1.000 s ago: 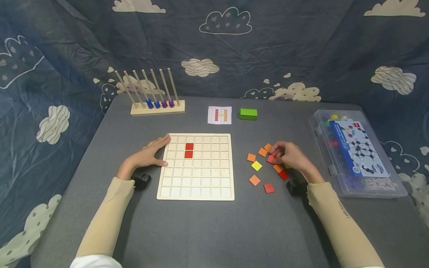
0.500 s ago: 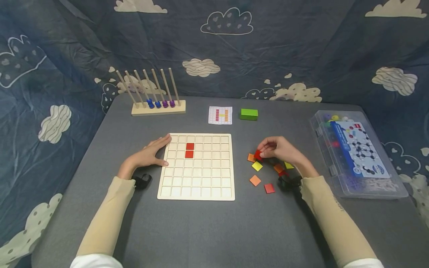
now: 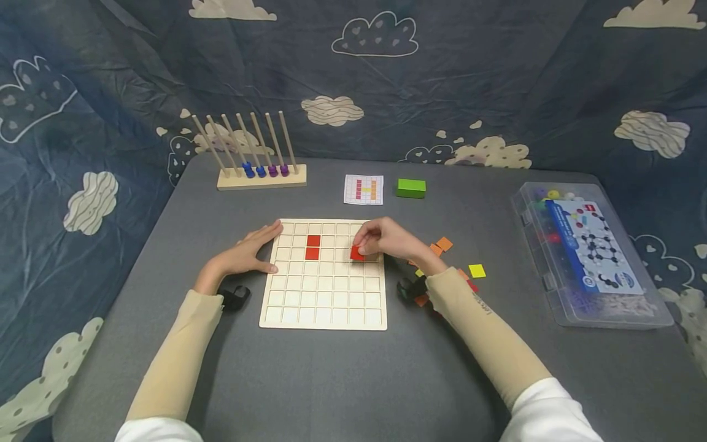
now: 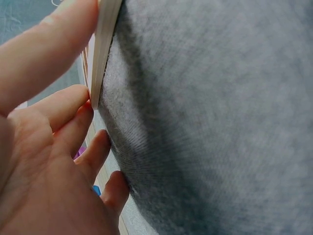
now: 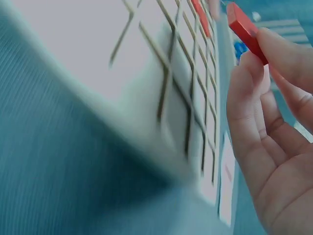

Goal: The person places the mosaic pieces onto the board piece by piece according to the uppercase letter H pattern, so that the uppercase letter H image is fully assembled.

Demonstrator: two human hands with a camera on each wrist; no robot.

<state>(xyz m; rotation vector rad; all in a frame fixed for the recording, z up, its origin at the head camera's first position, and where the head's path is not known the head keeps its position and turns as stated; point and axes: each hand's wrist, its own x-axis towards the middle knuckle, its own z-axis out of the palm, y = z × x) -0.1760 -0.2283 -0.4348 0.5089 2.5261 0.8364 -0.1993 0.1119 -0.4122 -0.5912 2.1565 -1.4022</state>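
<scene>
A pale wooden grid board [image 3: 323, 301] lies on the grey table, with two red tiles [image 3: 312, 253] set one above the other in its upper left part. My left hand [image 3: 243, 253] rests at the board's left edge, fingers spread; in the left wrist view the thumb and fingertips touch the side of the board [image 4: 103, 54]. Over the board's right side, my right hand [image 3: 386, 238] pinches a red square tile [image 3: 357, 253] between thumb and fingers. The right wrist view shows that red tile [image 5: 246, 33] held clear above the grid.
Loose orange tiles [image 3: 444, 244] and a yellow tile [image 3: 477, 271] lie right of the board, some hidden under the right arm. Behind stand a peg rack [image 3: 262, 178] with beads, a pattern card [image 3: 363, 189] and a green block [image 3: 411, 188]. A plastic case [image 3: 596, 258] lies at right.
My right hand has picked the red tile from the loose pile and carried it left over the board. The left hand has stayed at the board's edge.
</scene>
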